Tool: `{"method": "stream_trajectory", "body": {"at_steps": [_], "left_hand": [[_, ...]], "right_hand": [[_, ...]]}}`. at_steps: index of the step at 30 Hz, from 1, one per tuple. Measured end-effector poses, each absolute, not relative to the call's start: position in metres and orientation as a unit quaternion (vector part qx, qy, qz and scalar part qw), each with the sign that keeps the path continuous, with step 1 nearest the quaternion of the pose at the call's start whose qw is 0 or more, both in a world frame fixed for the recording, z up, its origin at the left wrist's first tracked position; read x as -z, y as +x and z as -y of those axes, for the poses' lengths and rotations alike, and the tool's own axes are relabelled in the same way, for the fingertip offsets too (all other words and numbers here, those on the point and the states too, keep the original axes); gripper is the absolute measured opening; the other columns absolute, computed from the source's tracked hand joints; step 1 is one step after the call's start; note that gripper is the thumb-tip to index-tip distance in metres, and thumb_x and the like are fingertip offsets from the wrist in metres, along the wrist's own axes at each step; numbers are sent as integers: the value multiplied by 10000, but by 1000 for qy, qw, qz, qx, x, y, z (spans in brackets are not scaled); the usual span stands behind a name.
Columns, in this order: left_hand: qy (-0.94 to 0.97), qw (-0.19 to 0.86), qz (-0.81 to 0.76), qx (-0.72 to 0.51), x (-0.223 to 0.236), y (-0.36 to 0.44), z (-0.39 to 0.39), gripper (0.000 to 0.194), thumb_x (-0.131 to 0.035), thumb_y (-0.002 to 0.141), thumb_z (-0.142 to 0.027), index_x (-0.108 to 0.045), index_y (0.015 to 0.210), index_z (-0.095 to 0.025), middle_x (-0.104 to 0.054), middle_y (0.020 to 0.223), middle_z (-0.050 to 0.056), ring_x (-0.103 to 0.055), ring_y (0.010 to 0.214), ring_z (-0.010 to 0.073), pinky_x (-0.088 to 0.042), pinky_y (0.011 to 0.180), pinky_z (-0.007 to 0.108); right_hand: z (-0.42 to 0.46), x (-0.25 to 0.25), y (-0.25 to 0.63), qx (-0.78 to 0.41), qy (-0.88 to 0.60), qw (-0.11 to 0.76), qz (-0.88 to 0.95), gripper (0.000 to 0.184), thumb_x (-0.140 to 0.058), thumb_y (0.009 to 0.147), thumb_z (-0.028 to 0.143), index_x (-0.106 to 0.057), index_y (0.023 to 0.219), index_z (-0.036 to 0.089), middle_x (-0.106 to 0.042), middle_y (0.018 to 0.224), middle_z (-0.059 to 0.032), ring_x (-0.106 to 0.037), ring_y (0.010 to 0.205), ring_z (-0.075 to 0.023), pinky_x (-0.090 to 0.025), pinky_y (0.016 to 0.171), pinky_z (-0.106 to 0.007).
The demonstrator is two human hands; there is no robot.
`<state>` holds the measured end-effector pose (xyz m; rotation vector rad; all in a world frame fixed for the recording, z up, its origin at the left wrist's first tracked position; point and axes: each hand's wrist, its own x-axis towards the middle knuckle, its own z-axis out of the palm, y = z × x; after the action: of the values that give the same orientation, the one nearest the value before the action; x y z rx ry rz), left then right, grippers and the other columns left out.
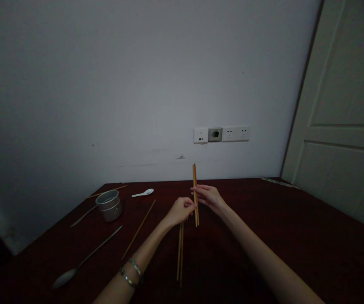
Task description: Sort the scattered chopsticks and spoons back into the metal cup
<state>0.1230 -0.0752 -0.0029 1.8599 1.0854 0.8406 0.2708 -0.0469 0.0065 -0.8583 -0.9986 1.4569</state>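
Observation:
A pair of wooden chopsticks stands nearly upright in front of me, side by side. My right hand pinches the pair from the right, around the middle. Lower down, the fingertips of my left hand close on the same pair from the left. Two more chopsticks run toward me from below my left hand; their far ends are hidden, and I cannot tell whether the hand touches them. Left of my left forearm, a single chopstick lies slanted on the table.
On the dark red table, a metal cup with small holes stands at the left. Around it lie a long metal spoon, a white spoon, another thin utensil and a thin stick. A wall with sockets rises behind.

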Motion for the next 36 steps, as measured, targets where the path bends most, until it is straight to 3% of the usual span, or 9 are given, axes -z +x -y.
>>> {"method": "stream_trajectory", "body": {"at_steps": [7,14,18,26,36], "left_hand": [[741,436,-414,-301,-3,116,72,352,-510,721,-470,-530,643,-128,-488,497,-39,-409,356,52,-302,349,169],[607,434,-459,-483,-29,102,34,358,-625,646,-458,-606,670,-101,-567,576,20,-493,460,72,-391,415,183],[562,497,-437,-497,-24,113,20,367,-688,592,-439,-645,704,-93,-618,641,59,-555,556,103,-416,478,194],[494,573,-415,-505,-8,117,21,338,-738,544,-378,-649,689,-86,-591,572,32,-504,468,77,-363,435,195],[474,591,-421,-499,-8,115,22,274,-760,508,-287,-648,642,-76,-573,535,30,-473,456,70,-372,455,214]], "right_hand": [[52,-8,269,-627,-379,543,410,197,-691,629,164,-631,814,137,-695,851,-85,-642,676,-125,-513,616,-227],[59,-11,264,-639,-386,522,412,228,-702,620,167,-610,825,130,-699,818,-82,-654,667,-132,-514,635,-236],[61,-8,258,-635,-401,505,425,237,-717,600,169,-602,803,126,-696,751,-70,-649,628,-133,-516,620,-246],[63,-5,250,-643,-411,485,428,224,-714,596,145,-589,779,115,-687,736,-69,-640,609,-126,-518,601,-245],[66,1,249,-654,-400,471,436,238,-731,595,188,-603,780,113,-686,762,-74,-646,648,-138,-527,617,-248]]}}
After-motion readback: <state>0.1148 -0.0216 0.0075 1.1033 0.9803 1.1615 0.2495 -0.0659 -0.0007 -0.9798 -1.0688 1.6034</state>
